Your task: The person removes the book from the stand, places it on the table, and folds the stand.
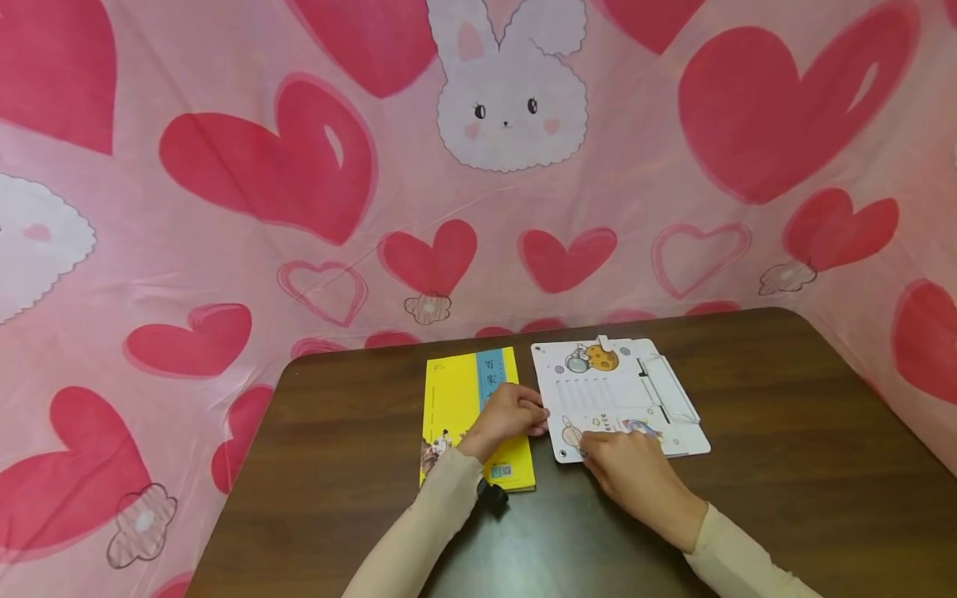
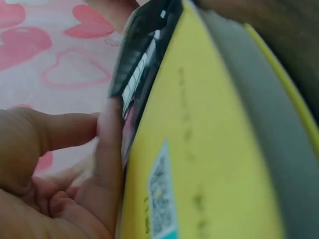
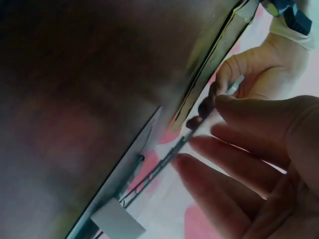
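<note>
A white book stand printed with cartoons lies flat on the table, its clear flap toward the right. My left hand reaches across a yellow book and pinches the stand's left edge. At the stand's near left corner, my right hand grips the border between thumb and fingers. Seen edge-on in the right wrist view, the stand shows thin rods, with my left hand behind my right hand. The left wrist view has my left hand beside the yellow book.
The dark brown wooden table has rounded far corners. Behind it hangs a pink cloth printed with hearts and rabbits. A black band is on the left wrist.
</note>
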